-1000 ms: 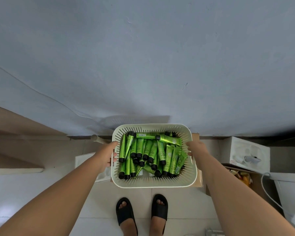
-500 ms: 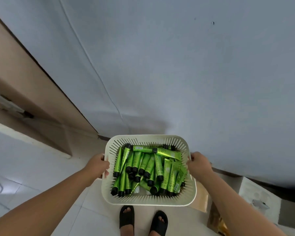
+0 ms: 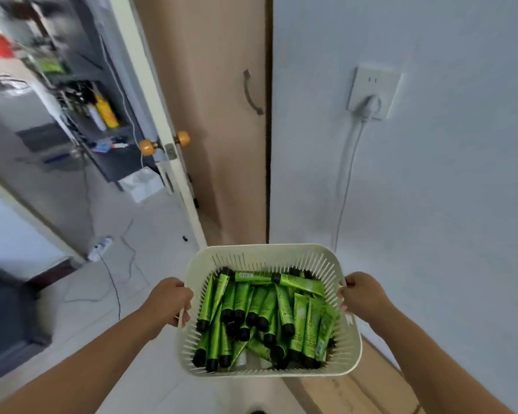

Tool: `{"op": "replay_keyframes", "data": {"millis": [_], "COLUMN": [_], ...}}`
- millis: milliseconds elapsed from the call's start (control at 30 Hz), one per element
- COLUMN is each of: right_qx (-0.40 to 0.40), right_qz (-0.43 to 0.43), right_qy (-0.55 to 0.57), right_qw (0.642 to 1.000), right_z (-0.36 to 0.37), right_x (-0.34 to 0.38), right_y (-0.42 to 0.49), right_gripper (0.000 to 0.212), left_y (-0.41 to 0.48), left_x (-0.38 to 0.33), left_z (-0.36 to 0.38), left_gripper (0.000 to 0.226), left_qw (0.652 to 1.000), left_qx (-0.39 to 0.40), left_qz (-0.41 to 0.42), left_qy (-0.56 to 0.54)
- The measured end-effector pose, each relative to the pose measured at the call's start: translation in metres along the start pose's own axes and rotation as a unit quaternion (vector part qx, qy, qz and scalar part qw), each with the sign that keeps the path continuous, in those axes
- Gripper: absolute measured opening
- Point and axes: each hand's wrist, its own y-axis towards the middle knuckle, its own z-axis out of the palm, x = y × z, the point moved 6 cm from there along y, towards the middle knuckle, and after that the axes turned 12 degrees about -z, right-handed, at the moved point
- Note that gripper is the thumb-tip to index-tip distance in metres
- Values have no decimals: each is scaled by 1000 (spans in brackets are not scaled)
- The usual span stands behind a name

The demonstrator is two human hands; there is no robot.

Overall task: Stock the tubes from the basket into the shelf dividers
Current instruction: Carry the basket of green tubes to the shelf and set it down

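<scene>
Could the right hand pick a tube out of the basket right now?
Probably not yet. The right hand grips the basket rim and the left hand grips the opposite side, so both are busy carrying it. The tubes themselves lie uncovered.

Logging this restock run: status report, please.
Left hand, right hand grip basket sides. Tubes piled inside, none out. Open door and floor cables ahead left.

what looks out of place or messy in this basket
Nothing is spilled or visibly damaged. The green black-capped tubes lie in a loose jumble inside the cream slotted plastic basket, most lengthwise, with two crosswise on top at the far end. The left hand and right hand grip its sides.
</scene>
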Motion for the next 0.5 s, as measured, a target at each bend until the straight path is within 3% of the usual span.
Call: {"op": "replay_keyframes", "data": {"millis": [267, 500], "right_qx": [132, 261], "right_qz": [-152, -171], "right_qy": [-64, -49], "right_qw": [977, 949], "right_z": [79, 203], "right_x": [149, 231], "right_y": [28, 36], "right_gripper": [10, 12], "left_y": [-47, -75], "left_x": [99, 201], "left_z": [-110, -170], "left_gripper": [10, 14], "left_qw": [980, 938], "left_qx": [-136, -202], "left_qz": [-75, -145], "left_qy": [-127, -243]}}
